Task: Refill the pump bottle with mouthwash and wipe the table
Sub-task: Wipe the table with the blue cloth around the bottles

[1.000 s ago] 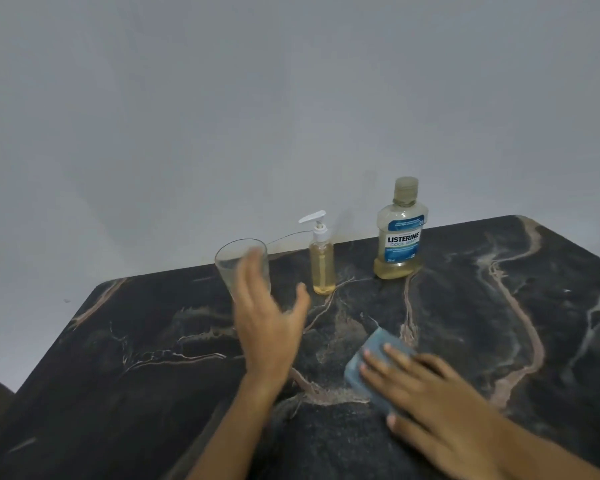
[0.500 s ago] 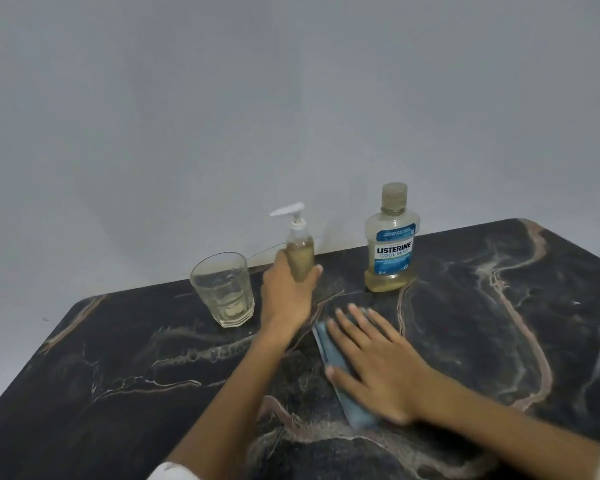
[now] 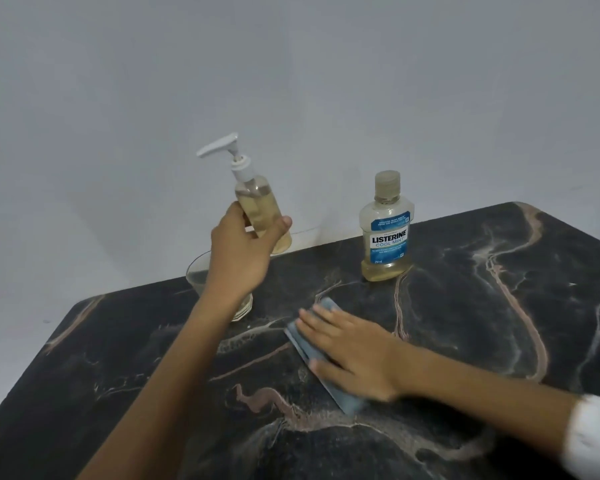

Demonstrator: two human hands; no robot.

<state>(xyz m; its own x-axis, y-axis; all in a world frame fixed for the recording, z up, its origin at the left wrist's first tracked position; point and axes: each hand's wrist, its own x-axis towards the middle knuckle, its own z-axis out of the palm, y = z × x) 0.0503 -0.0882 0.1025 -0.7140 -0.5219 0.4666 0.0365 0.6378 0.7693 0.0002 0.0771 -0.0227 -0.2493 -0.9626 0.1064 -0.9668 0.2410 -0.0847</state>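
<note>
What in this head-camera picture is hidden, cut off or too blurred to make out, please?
- Glass: mostly hidden behind the left hand and forearm; its contents cannot be judged.
- Cloth: largely covered by the right hand, so its full shape is hidden.
- Pump bottle: its lower side is covered by fingers.
- Mouthwash bottle: the label's small print is too small to read.
- Table: cut off by the right and bottom edges.

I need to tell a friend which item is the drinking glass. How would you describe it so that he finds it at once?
Start at the dark marble table, back left edge near the wall. The drinking glass stands there, partly hidden behind the left hand, which holds the pump bottle in the air. It is the only open, capless, label-free vessel.
</note>
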